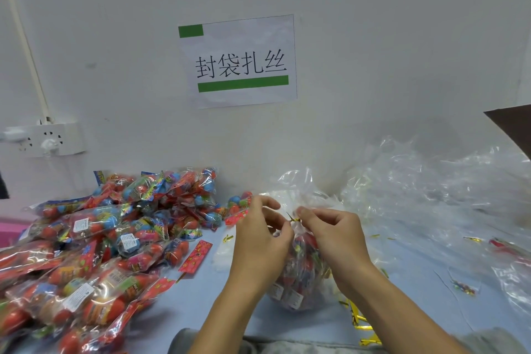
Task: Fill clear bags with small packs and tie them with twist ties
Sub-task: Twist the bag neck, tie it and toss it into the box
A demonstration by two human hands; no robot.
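Note:
A clear bag (298,276) stuffed with red and blue small packs stands on the table between my hands. Its gathered neck carries a gold twist tie (293,219). My left hand (260,234) grips the neck just below the tie, fingers curled. My right hand (330,231) pinches the tie's right end between thumb and forefinger. The bag's loose top (296,184) flares up behind my fingers. A big heap of small packs (109,236) lies to the left.
Several empty clear bags (431,184) pile up at the right against the wall. Loose gold twist ties (359,322) lie near the table's front edge. A label sheet (238,62) and a wall socket (47,138) hang on the wall. A red strip (195,256) lies beside the heap.

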